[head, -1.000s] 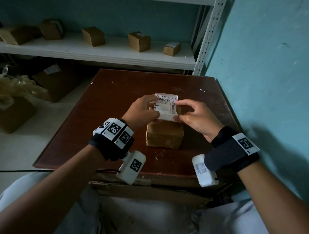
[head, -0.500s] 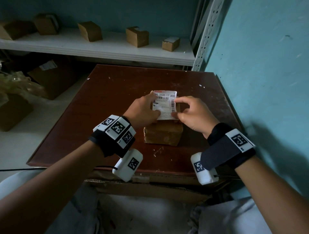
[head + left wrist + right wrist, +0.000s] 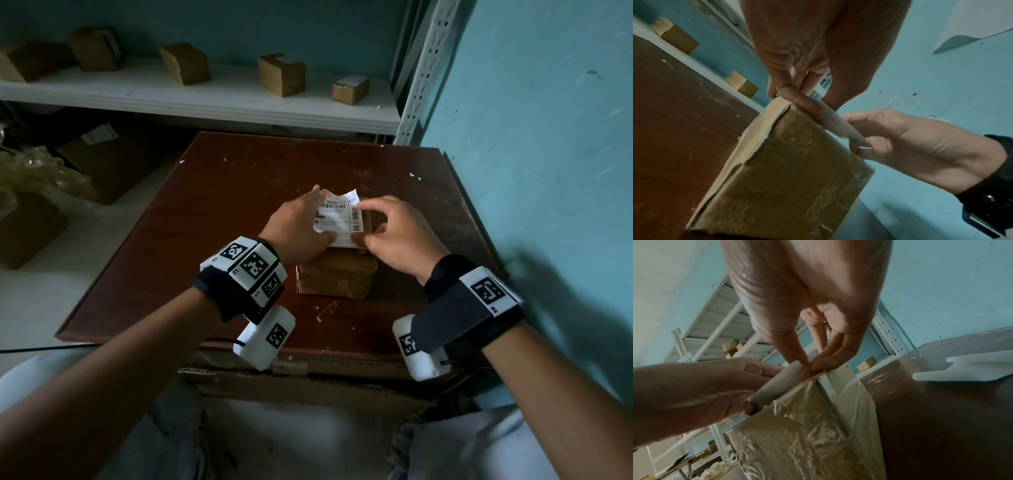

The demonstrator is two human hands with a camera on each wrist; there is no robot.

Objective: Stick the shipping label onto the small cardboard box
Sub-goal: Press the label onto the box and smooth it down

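Note:
A small tape-wrapped cardboard box (image 3: 337, 275) (image 3: 789, 177) (image 3: 797, 439) stands near the middle of the brown table (image 3: 212, 212). A white shipping label (image 3: 339, 219) with barcodes lies over the box's top, its far edge curling upward. My left hand (image 3: 301, 226) pinches the label's left edge, thumb at its near corner. My right hand (image 3: 387, 228) pinches the right edge between forefinger and thumb. In the wrist views the label (image 3: 836, 123) (image 3: 777, 382) shows as a curled white strip along the box's top near edge, held between both hands.
A white shelf (image 3: 219, 99) behind the table carries several small cardboard boxes (image 3: 281, 73). A teal wall (image 3: 531, 137) runs close along the table's right side. Larger boxes (image 3: 102, 154) and crumpled plastic sit on the floor at left.
Both hands have brought the label down from above the box onto its top. The label's near edge now meets the box while its far edge still curls up.

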